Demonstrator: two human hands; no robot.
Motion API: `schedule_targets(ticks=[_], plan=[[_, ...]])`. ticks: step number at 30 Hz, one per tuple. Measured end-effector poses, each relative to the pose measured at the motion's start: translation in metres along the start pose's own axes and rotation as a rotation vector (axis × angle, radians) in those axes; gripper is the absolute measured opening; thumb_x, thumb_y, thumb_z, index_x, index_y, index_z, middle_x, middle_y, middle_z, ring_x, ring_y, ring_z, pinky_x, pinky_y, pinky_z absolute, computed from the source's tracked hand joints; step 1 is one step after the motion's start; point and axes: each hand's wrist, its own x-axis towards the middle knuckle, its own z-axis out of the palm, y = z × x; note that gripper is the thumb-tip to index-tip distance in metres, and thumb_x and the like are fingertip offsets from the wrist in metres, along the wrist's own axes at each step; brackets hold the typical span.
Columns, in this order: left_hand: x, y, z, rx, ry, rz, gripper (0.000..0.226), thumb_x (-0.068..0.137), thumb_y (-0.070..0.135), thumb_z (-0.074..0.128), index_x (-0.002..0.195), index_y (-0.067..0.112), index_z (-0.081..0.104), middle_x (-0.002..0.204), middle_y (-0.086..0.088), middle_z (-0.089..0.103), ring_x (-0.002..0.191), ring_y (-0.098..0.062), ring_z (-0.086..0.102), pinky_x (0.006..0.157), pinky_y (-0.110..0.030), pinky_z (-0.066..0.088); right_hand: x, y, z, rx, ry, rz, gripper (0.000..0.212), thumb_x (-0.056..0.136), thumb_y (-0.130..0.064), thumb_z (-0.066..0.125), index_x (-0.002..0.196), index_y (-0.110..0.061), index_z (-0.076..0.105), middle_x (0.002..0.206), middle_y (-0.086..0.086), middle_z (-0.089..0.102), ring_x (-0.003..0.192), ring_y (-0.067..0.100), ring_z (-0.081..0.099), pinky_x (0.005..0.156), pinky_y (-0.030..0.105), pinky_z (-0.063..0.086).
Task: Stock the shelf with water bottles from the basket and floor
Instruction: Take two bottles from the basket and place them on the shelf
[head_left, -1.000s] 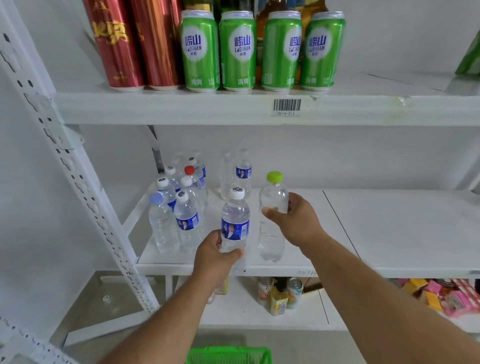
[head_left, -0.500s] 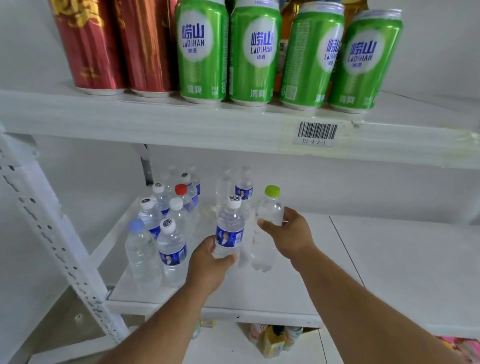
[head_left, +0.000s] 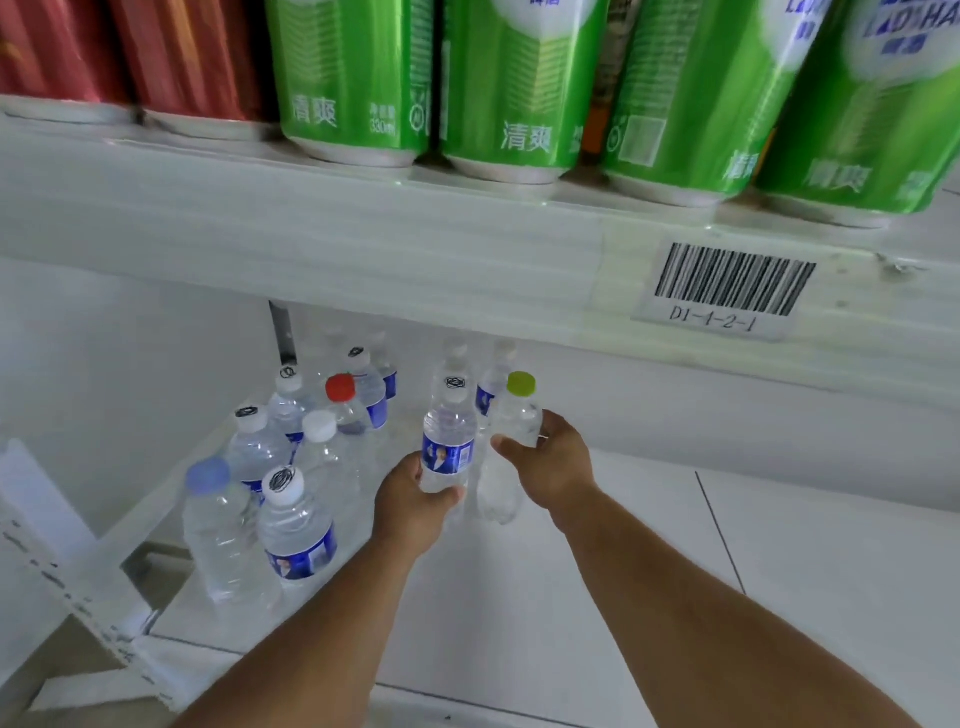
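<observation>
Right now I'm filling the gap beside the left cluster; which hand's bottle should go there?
Left hand: its blue-label bottle is nearer the cluster; the right hand is farther right.

a single head-worn, wide-angle view is provided, so no overlap with a second view can be reported. the scene is looked at forward and slightly downward from close against the shelving, with the front edge of the upper shelf (head_left: 415, 244) and its barcode label (head_left: 727, 291) seen very near, and the can bases above cut off by the top of the frame. the lower shelf (head_left: 519, 597) is viewed from above and somewhat further off, with both forearms entering from the bottom edge and strong bending noted toward the frame borders.
</observation>
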Motion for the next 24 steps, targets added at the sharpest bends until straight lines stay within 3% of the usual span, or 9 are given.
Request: schedule_targets(ticks=[3,10,14,18,24], plan=[[0.015,-0.002,0.003,-0.006,0.029,0.015,0.030,0.078,0.017,0.077,0.102,0.025,0.061,0.102,0.004,0.066,0.084,-0.009,0.058,0.061,-0.010,0.039,0.013,0.001,0.005,-0.006,-0.009,0.001,0.038,0.079,-0.033,0.080,0.114,-0.028,0.065,0.105,-0.009,0.069,0.100,0.017,0.066,0.092,0.039,0.055],[0.039,-0.004,0.010,-0.015,0.044,0.018,0.031,0.076,0.016,0.077,0.100,0.024,0.061,0.097,0.008,0.064,0.091,-0.013,0.060,0.076,-0.024,0.041,0.033,0.007,0.013,-0.059,-0.039,-0.026,0.031,0.078,-0.032,0.076,0.108,-0.030,0.068,0.100,-0.010,0.072,0.095,0.016,0.068,0.089,0.039,0.056],[0.050,-0.007,0.016,-0.020,0.036,0.032,0.032,0.074,0.016,0.078,0.102,0.022,0.065,0.097,0.006,0.069,0.092,-0.015,0.065,0.076,-0.025,0.045,0.040,0.011,0.015,-0.045,-0.036,-0.024,0.034,0.075,-0.036,0.076,0.107,-0.029,0.068,0.099,-0.011,0.072,0.094,0.015,0.068,0.086,0.037,0.057],[0.058,-0.010,0.019,-0.013,0.048,0.031,0.038,0.074,0.018,0.079,0.109,0.022,0.064,0.102,0.006,0.068,0.094,-0.016,0.064,0.082,-0.029,0.050,0.045,0.013,0.015,-0.052,-0.044,-0.021,0.014,0.079,-0.031,0.077,0.084,-0.036,0.065,0.096,-0.006,0.074,0.092,0.017,0.068,0.085,0.037,0.058],[0.066,-0.012,0.022,-0.011,0.043,0.042,0.040,0.076,0.018,0.079,0.111,0.022,0.061,0.103,0.007,0.064,0.094,-0.016,0.061,0.085,-0.031,0.050,0.049,0.011,0.016,-0.052,-0.051,-0.019,0.022,0.081,-0.027,0.077,0.074,-0.039,0.059,0.096,-0.004,0.073,0.093,0.017,0.068,0.086,0.034,0.055]])
